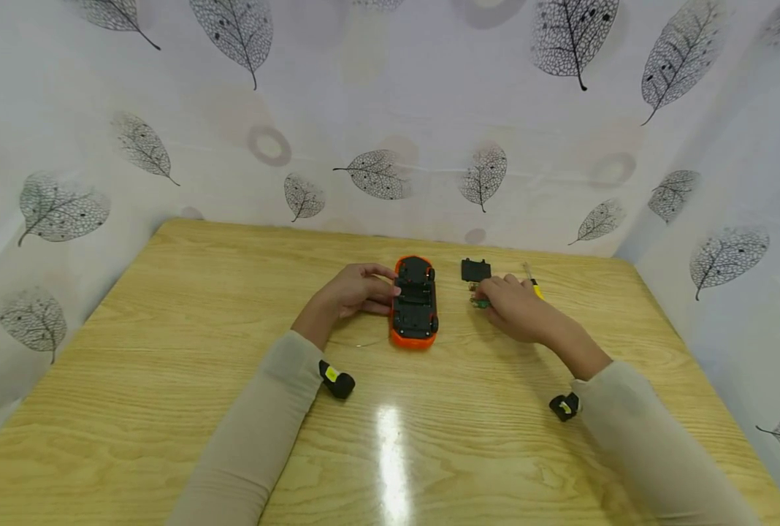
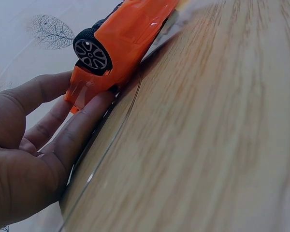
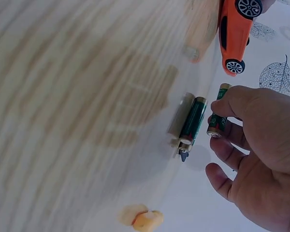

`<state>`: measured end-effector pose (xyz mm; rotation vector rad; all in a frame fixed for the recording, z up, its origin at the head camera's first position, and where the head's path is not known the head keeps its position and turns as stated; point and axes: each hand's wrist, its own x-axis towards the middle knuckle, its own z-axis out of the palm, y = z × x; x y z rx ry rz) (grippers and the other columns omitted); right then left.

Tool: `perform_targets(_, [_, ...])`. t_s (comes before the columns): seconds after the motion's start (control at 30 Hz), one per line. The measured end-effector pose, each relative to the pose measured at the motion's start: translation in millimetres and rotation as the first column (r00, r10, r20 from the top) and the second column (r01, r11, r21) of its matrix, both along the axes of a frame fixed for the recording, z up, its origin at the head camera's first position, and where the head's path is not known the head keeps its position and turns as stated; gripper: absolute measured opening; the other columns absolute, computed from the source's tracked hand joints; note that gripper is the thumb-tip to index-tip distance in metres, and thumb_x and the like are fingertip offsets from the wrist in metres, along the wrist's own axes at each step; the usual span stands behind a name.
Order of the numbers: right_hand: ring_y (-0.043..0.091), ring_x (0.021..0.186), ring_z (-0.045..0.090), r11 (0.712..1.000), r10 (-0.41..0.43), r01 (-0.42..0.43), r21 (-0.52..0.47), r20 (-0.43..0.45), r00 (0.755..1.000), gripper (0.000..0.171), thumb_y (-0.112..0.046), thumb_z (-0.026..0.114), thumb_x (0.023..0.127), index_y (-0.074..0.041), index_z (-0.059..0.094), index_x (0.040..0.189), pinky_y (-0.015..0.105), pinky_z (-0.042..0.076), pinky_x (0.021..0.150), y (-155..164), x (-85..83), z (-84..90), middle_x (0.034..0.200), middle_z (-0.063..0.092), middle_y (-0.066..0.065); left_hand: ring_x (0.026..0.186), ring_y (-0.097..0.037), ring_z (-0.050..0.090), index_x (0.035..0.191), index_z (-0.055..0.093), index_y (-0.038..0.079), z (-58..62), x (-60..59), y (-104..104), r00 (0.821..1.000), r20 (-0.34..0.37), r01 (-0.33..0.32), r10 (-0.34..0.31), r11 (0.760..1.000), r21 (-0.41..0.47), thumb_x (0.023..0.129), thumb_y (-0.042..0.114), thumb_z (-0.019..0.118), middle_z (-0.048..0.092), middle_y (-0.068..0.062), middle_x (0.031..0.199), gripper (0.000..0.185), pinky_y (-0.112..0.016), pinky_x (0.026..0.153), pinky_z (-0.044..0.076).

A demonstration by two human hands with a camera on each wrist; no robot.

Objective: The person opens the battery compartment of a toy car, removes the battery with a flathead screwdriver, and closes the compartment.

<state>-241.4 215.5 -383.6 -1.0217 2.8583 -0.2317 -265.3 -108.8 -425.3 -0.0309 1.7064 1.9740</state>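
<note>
An orange toy car [image 1: 413, 340] lies upside down, its black underside facing up with an open battery compartment [image 1: 415, 294] in the middle. My left hand [image 1: 361, 290] holds the car by its left side, with fingertips at the edge of the underside. In the right wrist view, my right hand [image 3: 266, 140] pinches a green and gold battery [image 3: 218, 112] between thumb and fingers, just above the table. Another green battery [image 3: 193, 118] lies close beside it. Behind that hand rests the black battery cover [image 1: 475, 270].
A screwdriver with a yellow handle [image 1: 537, 290] lies right of my right hand. A thin, shiny strand [image 2: 90, 178] runs along the wooden table [image 1: 186, 307] near my left hand. A leaf-patterned cloth [image 1: 390, 109] encloses the back and sides.
</note>
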Motion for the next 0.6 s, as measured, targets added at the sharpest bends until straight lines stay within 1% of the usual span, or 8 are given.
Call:
perform_targets(0.13, [0.028,0.094,0.048,1.000,-0.009,0.008,0.020,0.010,1.000,0.017,-0.005,0.058,0.102,-0.007,0.060,0.119,0.046,0.036,0.076,5,0.5,0.0,0.114,0.063,0.009,0.092,-0.027,0.073,0.132,0.059,0.003,-0.6,-0.6,0,1.000,0.002,-0.001,0.001,1.000,0.002,0.094,-0.002,0.072,0.068,-0.020,0.120,0.041,-0.043,0.081,0.064])
perform_targets(0.37, [0.027,0.092,0.047,0.998,-0.029,0.028,0.052,0.015,0.999,0.019,-0.007,0.057,0.103,-0.008,0.061,0.122,0.042,0.034,0.074,12,0.1,-3.0,0.116,0.063,0.008,0.093,-0.028,0.073,0.132,0.059,0.004,-1.7,-1.1,0,1.000,0.006,-0.003,0.003,1.000,0.002,0.094,-0.001,0.072,0.068,-0.020,0.120,0.041,-0.044,0.081,0.064])
perform_targets(0.6, [0.028,0.093,0.050,0.998,-0.027,0.026,0.061,0.011,1.000,0.017,-0.005,0.058,0.102,-0.009,0.061,0.119,0.043,0.033,0.075,14,0.9,-5.6,0.115,0.064,0.009,0.093,-0.028,0.073,0.132,0.059,0.004,-0.9,-1.0,0,1.000,0.005,0.000,0.000,1.000,-0.003,0.093,-0.001,0.073,0.068,-0.020,0.120,0.041,-0.044,0.081,0.064])
